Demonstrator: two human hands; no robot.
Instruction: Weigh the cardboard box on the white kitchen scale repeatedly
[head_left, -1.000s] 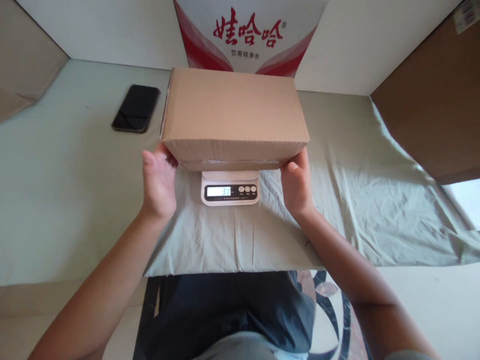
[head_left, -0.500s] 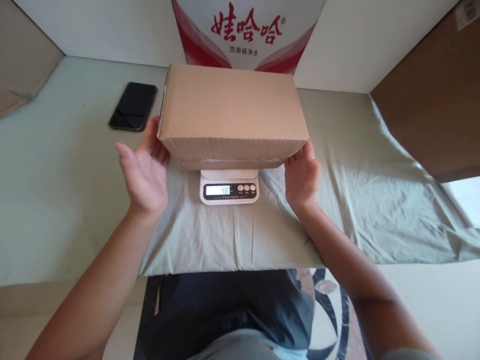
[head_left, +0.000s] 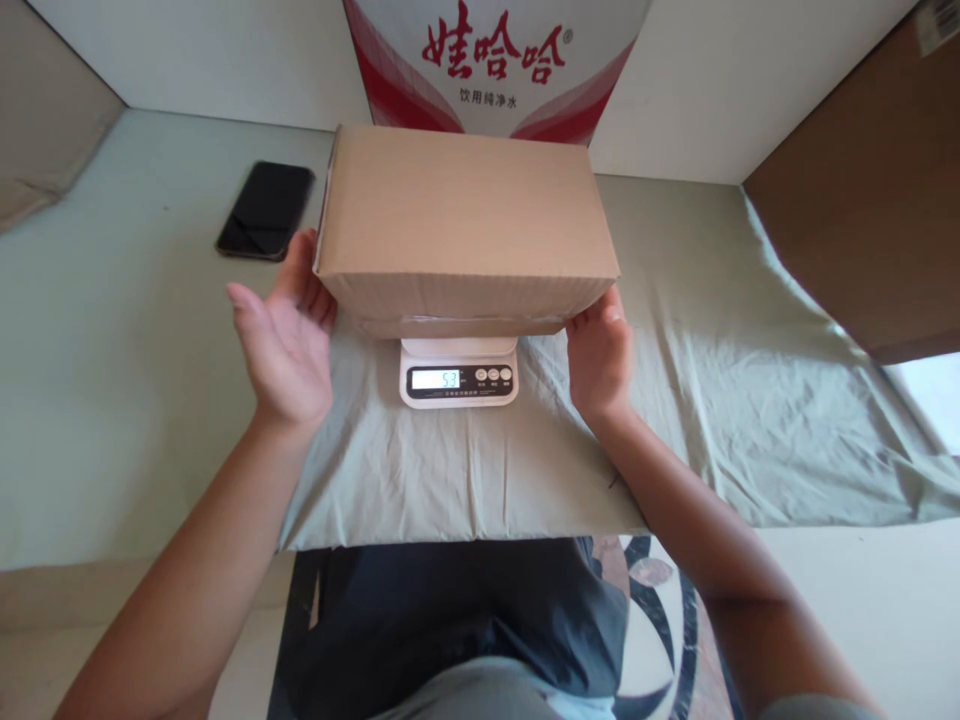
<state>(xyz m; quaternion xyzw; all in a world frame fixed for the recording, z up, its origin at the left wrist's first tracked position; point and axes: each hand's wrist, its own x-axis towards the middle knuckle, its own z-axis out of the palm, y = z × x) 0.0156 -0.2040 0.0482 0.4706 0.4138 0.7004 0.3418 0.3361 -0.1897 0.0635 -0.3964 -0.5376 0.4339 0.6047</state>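
Note:
A brown cardboard box [head_left: 469,210], closed, is on top of a white digital kitchen scale [head_left: 459,398]. The box covers the scale's platform, so how it bears on it cannot be seen. The lit display [head_left: 436,379] appears to read 53. My left hand [head_left: 289,345] is at the box's left side, fingers against its lower edge and thumb spread away. At the lower right corner, my right hand [head_left: 600,355] has its fingertips partly tucked behind the box. Both hands hold the box between them from the sides.
A black smartphone [head_left: 266,210] lies left of the box on the green cloth [head_left: 150,400]. Behind stands a white and red carton [head_left: 495,60] with Chinese lettering. Brown cardboard [head_left: 862,200] rises at the right, and more cardboard [head_left: 52,110] is at the far left.
The scale's reading has gone from about 48 to 53. Both hands have barely shifted, and the box stays in nearly the same place.

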